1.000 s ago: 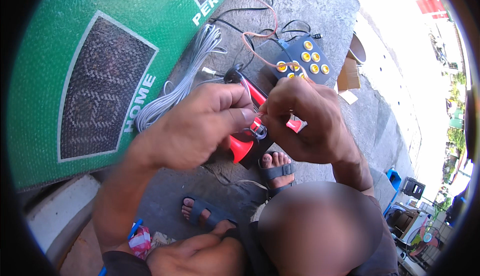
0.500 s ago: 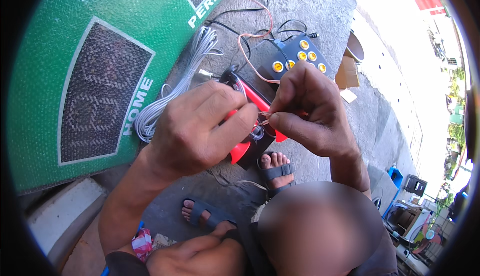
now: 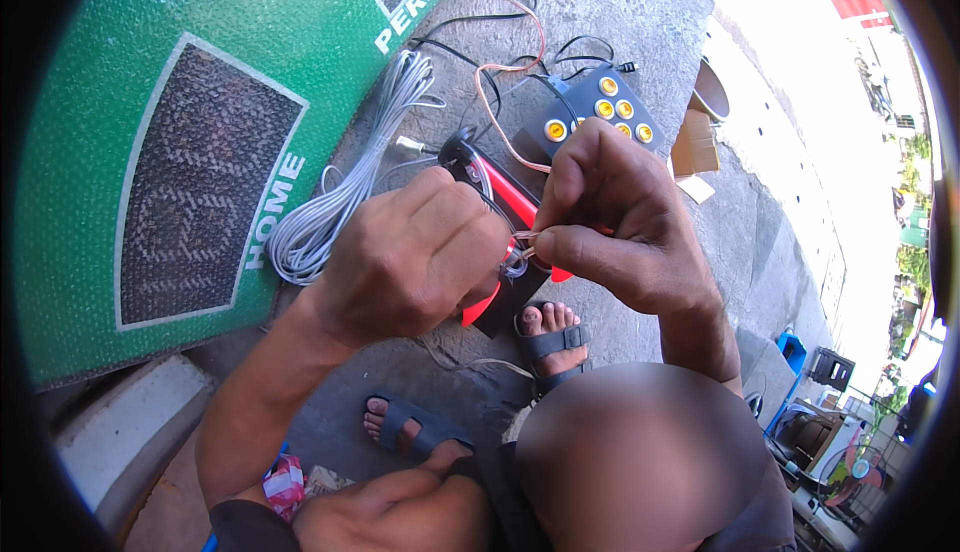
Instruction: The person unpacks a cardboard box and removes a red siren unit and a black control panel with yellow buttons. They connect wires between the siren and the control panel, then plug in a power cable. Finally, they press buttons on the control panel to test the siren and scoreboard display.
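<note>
Our left hand (image 3: 412, 254) and right hand (image 3: 630, 227), fingertips closed, pinch thin wires (image 3: 525, 236); a yellow-button box (image 3: 604, 109) sits near the concrete slab (image 3: 640, 12)'s right edge.

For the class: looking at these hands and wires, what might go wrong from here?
The thin wires between the left hand and right hand might slip or break, since they look fine. The pink wire looping near the dark button box might snag and get tugged. The sandalled foot close to the black board might nudge it.
</note>
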A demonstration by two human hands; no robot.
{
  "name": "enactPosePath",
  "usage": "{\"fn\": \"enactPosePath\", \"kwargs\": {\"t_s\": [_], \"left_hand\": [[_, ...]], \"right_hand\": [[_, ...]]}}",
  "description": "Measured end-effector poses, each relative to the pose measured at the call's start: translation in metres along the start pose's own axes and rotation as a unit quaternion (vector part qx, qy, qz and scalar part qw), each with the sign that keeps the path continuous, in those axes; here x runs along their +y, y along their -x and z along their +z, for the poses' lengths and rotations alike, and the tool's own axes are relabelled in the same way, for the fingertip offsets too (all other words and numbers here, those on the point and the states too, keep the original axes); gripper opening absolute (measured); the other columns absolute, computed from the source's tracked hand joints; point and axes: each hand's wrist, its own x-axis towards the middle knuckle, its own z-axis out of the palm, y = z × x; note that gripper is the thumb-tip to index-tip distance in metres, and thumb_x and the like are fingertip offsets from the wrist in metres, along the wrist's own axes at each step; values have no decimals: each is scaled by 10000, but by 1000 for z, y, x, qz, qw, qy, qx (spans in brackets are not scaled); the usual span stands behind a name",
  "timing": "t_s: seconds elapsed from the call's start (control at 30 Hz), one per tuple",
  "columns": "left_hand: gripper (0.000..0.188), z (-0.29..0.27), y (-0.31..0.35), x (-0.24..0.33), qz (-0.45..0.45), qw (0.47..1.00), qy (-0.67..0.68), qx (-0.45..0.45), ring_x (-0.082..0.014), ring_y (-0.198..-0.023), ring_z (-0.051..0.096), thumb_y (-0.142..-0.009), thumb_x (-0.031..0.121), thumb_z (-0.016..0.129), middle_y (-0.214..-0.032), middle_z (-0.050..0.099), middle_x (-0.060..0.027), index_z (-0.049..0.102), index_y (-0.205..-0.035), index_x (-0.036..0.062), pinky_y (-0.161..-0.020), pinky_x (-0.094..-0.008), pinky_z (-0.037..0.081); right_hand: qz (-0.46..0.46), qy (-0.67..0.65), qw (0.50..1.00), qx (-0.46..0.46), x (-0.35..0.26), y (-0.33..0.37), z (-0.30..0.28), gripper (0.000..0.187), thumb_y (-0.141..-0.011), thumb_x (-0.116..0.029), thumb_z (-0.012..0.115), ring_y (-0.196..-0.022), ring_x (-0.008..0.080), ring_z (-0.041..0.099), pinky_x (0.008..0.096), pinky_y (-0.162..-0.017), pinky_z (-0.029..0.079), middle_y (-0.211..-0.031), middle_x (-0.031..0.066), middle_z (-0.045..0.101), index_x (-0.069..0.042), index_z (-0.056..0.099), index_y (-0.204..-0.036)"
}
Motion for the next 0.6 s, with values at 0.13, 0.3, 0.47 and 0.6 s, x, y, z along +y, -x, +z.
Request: {"fn": "enactPosePath", "kwargs": {"t_s": [0.13, 0.3, 0.47, 0.6], "left_hand": [[181, 5, -7, 21, -331, 888, 319, 21, -148, -544, 453, -918, 141, 603, -689, 470, -30, 517, -770, 82, -466, -291, 384], [190, -10, -7, 34, -569, 666, 482, -3, -119, -558, 465, -994, 198, 539, -679, 483, -16, 544, -842, 85, -460, -270, 371], [126, -9, -4, 18, -370, 911, 182, 17, -168, -703, 610, -943, 169, 620, -764, 580, -52, 655, -962, 50, -562, -310, 491], [269, -3, 3, 1, 9, 996, -81, 46, -246, -813, 666, -742, 86, 727, -909, 613, -86, 674, -1000, 26, -621, -345, 546]], "right_hand": [[-70, 84, 994, 13, -1, 0, 3, 235, -802, 62, 717, -704, 134, 658, 257, -651, 515, -826, 72, 670, -42, 544, -922], [-280, 315, 906, 46, 6, -3, 10, 177, -800, 62, 704, -665, 142, 664, 256, -569, 481, -798, 53, 674, -61, 603, -878], [-61, 170, 981, 70, 5, 3, 3, 202, -810, 67, 699, -737, 104, 663, 245, -634, 513, -837, 49, 662, -45, 553, -895], [51, 40, 997, 44, 4, -1, 1, 206, -790, 35, 664, -762, 60, 562, 252, -648, 476, -800, -12, 572, -20, 548, -951]]}}
